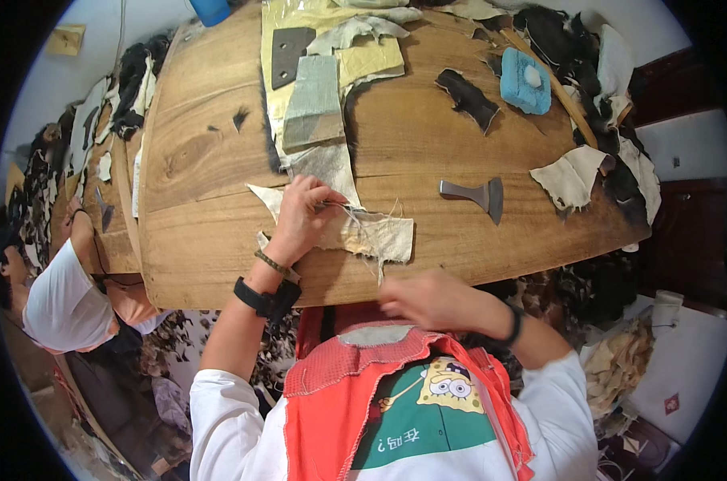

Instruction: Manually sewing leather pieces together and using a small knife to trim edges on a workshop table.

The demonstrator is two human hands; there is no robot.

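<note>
My left hand [306, 215] is closed on a small pale piece of hide [387, 237] near the table's front edge, fingers pinching its upper side. Loose threads [362, 220] trail over the hide beside my fingertips. A pale strand hangs over the front edge toward my right hand [432, 300], which is closed, slightly blurred and held just off that edge. What its fingers pinch is hidden. Beyond my left hand lies a long pale strip of hide [323, 170] with dark fur along its borders, and a grey-green block [311, 96] rests on it.
A flared metal blade [480, 197] lies right of the hide on the wooden table [195, 240]. Farther off are a dark fur scrap [468, 98], a blue sponge-like block [525, 80], a dark plate with holes [290, 56] and pale hide scraps [570, 178]. Another person [71, 297] works at left.
</note>
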